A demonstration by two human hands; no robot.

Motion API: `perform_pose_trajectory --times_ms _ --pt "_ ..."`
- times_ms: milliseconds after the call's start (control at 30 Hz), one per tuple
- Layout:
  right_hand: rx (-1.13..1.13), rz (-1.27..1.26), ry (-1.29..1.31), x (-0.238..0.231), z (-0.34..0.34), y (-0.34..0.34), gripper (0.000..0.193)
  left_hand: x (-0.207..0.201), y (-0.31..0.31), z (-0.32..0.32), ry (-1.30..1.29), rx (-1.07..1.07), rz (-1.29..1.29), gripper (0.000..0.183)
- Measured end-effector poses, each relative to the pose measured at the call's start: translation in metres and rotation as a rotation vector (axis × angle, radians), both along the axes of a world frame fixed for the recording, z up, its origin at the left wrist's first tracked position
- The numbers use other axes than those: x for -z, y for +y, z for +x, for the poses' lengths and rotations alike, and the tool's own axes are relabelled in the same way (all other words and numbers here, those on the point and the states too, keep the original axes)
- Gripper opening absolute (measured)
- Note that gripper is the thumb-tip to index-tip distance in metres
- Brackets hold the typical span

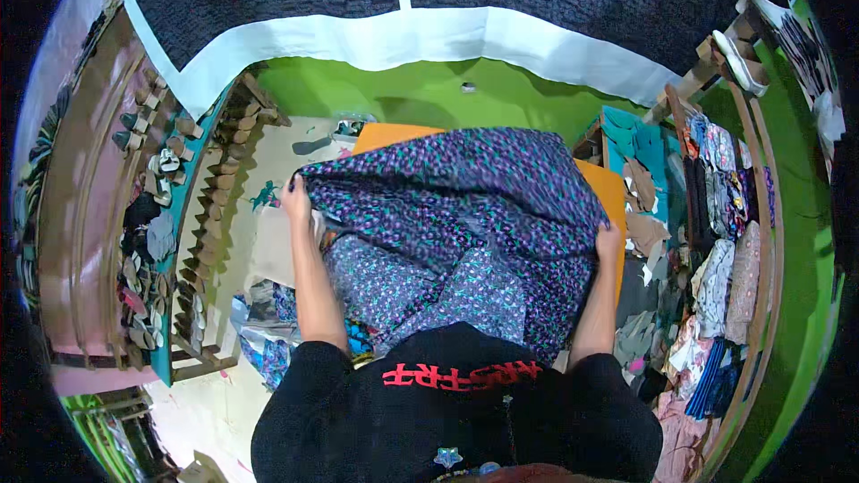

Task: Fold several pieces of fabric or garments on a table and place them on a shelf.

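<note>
A large piece of dark fabric with a small purple, green and white print is stretched out in front of me. My left hand is closed on its left corner, and my right hand grips its right edge. Between the hands the cloth sags in folds, and its paler underside shows close to my body. Behind and under it, an orange surface sticks out at the far side and at the right; the cloth covers the rest of it.
At left, a wooden rack carries shoe-shaped pieces, beside a turquoise-edged shelf. Bundled cloths lie left of my legs. Folded fabrics fill a wooden shelf at right, near a turquoise surface with cut pieces. Behind is a green wall.
</note>
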State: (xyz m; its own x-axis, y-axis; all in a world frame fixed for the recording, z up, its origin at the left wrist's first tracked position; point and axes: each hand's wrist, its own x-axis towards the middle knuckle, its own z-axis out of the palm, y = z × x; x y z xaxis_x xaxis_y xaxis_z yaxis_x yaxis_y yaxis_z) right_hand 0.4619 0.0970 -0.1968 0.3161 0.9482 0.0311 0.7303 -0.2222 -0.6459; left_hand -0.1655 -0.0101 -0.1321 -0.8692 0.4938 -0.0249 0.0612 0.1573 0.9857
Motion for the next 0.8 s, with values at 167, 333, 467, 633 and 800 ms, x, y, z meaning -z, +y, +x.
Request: perform_pose_trajectory --times_ms 167,333,467,633,800 --pt "-0.097 -0.516 -0.588 -0.028 0.012 -0.050 0.030 -0.004 -0.026 0.011 -0.195 0.134 0.029 0.026" --pt "-0.080 -0.364 -0.576 -0.037 -0.044 -0.021 0.032 0.004 -0.016 0.034 -0.168 0.276 -0.018 0.034" --pt "-0.450 0.108 -0.162 -0.086 -0.179 -0.007 0.032 -0.006 -0.016 0.049 -0.253 0.343 0.028 0.039" --pt "-0.519 -0.320 -0.128 -0.085 -0.285 -0.009 0.051 -0.057 -0.030 0.082 0.027 0.391 -0.033 0.024" --pt "-0.649 -0.243 -0.058 -0.049 -0.279 -0.004 0.040 -0.054 -0.045 0.070 0.122 0.355 -0.042 0.022"
